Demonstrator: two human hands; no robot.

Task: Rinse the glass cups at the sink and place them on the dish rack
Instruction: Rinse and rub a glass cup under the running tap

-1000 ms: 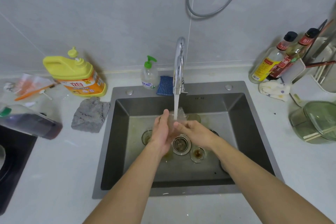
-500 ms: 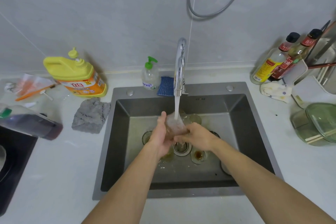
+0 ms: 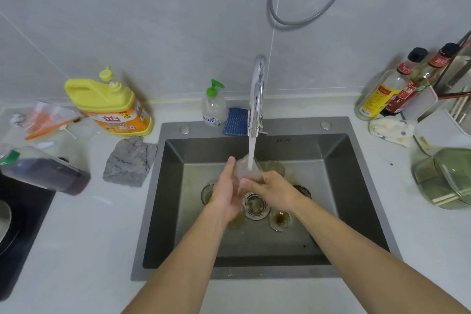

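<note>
**A:** Both hands are over the dark grey steel sink (image 3: 356,186). Our left hand (image 3: 226,194) cups the small clear glass cup (image 3: 244,171) from the left, thumb up along its side. Our right hand (image 3: 270,188) wraps its fingers round the cup from the right. The cup sits directly under the water stream (image 3: 251,153) from the curved chrome tap (image 3: 257,92). Blur hides its rim.

**B:** Noted. What are the risks from here?

**A:** First, a slip. Glass and fingers are wet, and we judge that any change of hold between the two hands could let the cup go.

**B:** What would it fall onto?

**A:** The brown-stained glass cups (image 3: 279,219) on the basin floor around the round metal drain strainer (image 3: 256,205), just below. Glass on glass would likely chip.

**B:** And the transfer?

**A:** What we take for the white dish rack (image 3: 438,132) is at the far right, well apart from the sink. A pale green glass container (image 3: 443,178) sits near it. We could knock that, or drip across the counter. We also expect splash where the stream strikes the cup.
</note>
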